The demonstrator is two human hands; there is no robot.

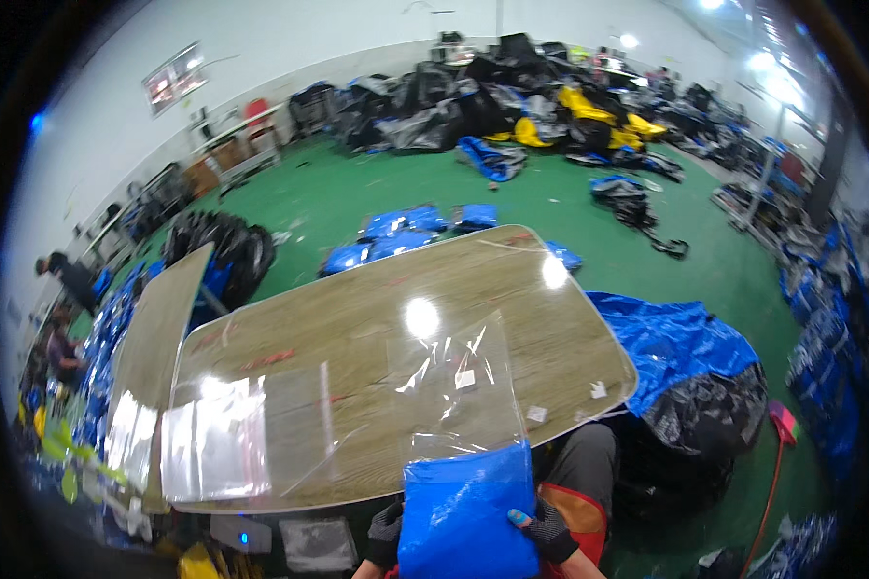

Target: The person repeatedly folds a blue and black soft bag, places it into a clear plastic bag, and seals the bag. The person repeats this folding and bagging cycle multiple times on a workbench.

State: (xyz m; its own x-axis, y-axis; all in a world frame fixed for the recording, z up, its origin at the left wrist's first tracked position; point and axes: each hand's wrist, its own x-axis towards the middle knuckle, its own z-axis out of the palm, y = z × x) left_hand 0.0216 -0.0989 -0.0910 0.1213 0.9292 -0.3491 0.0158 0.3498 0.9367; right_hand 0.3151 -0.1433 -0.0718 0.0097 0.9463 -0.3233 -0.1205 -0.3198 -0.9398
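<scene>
The right fingers (547, 529) pinch the right edge of a folded blue pack (468, 511), with the thumb on top. The left fingers (386, 534) are at its left edge, mostly tucked out of sight, so I cannot tell how tight they are. Both hands wear dark gloves.

The blue pack sits between the two hands, at the near edge of the brown bench (290, 328). Its long way seems to point forward, away from the body. Straight ahead of it lies a see-through bag (434, 386), flat on the bench. The bag's near end meets the pack's far edge; I cannot tell if the pack is inside it. Both hands look about as near to the bag.

More clear bags (217, 444) lie to the left. A big blue sheet (686, 338) is heaped on the right. Farther off, shiny blue packs (396, 224) lie on the green floor (338, 203).
</scene>
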